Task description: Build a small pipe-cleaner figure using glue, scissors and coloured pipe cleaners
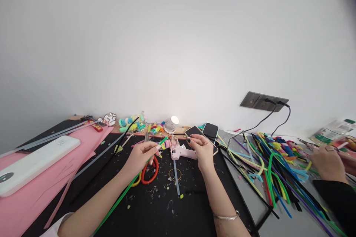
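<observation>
A long green pipe cleaner (119, 199) is pinched between the fingertips of my left hand (144, 154); its tip points up and right, and the rest trails down along my forearm. My right hand (200, 149) has its thumb and fingers pressed together, and whatever they may hold is too small to make out. Between the two hands lies a pale pink glue gun (183, 153), a translucent glue stick (176, 178) reaching from it toward me. Scissors with orange-red handles (157, 172) rest under my left hand.
Pink sheets (91, 140) and a white power bank (41, 163) lie left. Small lamp (170, 126), phones (210, 130) and colourful pipe-cleaner pieces (130, 121) line the back. Loose pipe cleaners (274, 177) spread right, near another person's hand (328, 161). Cables run from a wall socket (257, 100).
</observation>
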Demonstrator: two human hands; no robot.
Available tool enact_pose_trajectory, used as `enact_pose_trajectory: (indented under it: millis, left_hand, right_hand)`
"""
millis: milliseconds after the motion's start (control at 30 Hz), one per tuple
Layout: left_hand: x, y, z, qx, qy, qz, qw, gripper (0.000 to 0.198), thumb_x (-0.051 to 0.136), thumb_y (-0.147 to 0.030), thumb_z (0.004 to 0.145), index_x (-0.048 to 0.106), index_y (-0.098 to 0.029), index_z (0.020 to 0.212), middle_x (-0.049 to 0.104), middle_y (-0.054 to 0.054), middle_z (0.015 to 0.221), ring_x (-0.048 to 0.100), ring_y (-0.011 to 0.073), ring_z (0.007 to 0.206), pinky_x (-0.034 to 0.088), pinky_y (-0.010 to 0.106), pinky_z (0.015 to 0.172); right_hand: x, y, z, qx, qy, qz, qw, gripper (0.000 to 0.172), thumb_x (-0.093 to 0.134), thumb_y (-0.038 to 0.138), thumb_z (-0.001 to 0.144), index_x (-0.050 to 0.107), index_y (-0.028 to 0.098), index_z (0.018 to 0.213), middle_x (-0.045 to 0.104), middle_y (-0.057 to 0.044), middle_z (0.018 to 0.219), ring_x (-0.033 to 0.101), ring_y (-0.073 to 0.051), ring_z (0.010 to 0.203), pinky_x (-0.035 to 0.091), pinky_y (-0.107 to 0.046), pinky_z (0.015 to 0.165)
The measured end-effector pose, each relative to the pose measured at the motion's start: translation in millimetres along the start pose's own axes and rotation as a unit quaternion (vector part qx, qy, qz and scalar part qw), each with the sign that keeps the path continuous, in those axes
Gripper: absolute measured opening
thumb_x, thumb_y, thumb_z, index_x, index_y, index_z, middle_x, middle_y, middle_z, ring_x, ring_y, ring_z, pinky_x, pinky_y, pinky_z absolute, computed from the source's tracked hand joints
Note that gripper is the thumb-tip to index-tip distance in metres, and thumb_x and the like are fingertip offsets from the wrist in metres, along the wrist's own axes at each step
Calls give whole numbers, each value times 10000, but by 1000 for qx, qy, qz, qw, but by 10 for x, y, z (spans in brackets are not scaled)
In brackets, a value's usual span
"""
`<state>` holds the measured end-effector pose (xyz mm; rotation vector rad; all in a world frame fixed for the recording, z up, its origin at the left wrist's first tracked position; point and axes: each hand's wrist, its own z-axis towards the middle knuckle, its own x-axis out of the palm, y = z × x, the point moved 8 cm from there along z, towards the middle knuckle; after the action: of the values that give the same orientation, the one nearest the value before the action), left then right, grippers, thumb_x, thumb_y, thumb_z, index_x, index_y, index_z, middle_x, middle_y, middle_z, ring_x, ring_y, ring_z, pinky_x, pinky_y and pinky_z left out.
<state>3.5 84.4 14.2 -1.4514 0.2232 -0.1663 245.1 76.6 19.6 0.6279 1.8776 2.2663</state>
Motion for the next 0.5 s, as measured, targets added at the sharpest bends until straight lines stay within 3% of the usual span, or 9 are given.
enact_pose_trajectory:
  millis: [100,267,500]
  left_hand:
    - [-4,8,0,-2,0,-1,1000,290,637,-443,768,651,-153,762,641,-1,657,468,74,406,372,231,475]
    - [-1,-3,2,-6,-3,-7,1000,290,644,-443,757,649,-153,763,641,-2,655,464,75,405,379,233,477]
    - [-2,-23,2,-4,-4,-3,1000,304,639,-455,754,649,-151,748,647,6,663,457,78,404,378,235,469]
  right_hand:
    - [-17,-5,4,2,-7,-5,1000,256,783,249,614,682,150,827,732,-30,703,666,-144,564,518,-256,592]
    - [-40,15,28,-27,-16,6,999,231,732,318,702,669,152,850,737,-39,744,665,-133,586,527,-255,626]
    - [0,52,24,-52,2,21,998,284,705,306,736,637,163,971,737,-79,934,696,-181,813,528,-356,853]
